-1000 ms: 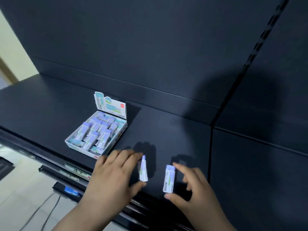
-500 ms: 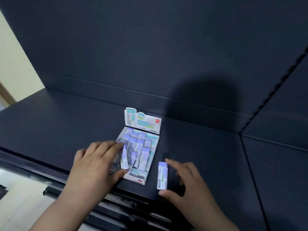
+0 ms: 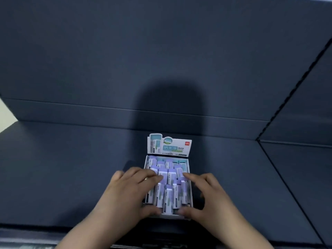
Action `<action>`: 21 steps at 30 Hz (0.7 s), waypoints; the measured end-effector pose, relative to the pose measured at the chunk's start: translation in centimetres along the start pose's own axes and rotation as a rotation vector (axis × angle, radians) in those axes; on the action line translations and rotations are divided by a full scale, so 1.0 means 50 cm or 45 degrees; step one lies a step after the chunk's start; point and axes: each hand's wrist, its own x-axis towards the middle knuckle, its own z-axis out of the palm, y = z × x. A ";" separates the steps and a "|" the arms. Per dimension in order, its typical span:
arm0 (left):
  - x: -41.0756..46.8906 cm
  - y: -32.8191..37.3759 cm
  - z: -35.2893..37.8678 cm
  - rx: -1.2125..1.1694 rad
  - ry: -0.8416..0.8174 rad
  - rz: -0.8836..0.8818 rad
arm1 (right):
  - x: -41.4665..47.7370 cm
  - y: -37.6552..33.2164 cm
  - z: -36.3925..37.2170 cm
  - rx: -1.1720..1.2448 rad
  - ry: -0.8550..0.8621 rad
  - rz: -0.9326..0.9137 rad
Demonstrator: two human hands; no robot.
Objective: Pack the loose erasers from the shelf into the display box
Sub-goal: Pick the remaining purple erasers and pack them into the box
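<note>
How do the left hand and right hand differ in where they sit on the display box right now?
The left hand covers the display box's left side, its fingers lying across the erasers; the right hand sits on the right side, fingers reaching only the box's right edge. The left thumb lies along the front-left corner, the right thumb at the front right. Both rest palm down, neither visibly pinching an eraser.

Both hands are held palm down, side by side and close together. The left hand [image 3: 129, 193] is spread, fingers [image 3: 143, 174] extended forward and thumb turned inward. The right hand [image 3: 208, 194] mirrors it, fingers curved, thumb pointed toward the left. Both forearms are bare.
</note>
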 end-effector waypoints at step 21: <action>-0.024 -0.009 0.008 -0.441 -0.092 -0.602 | -0.009 -0.004 0.043 0.081 0.272 0.088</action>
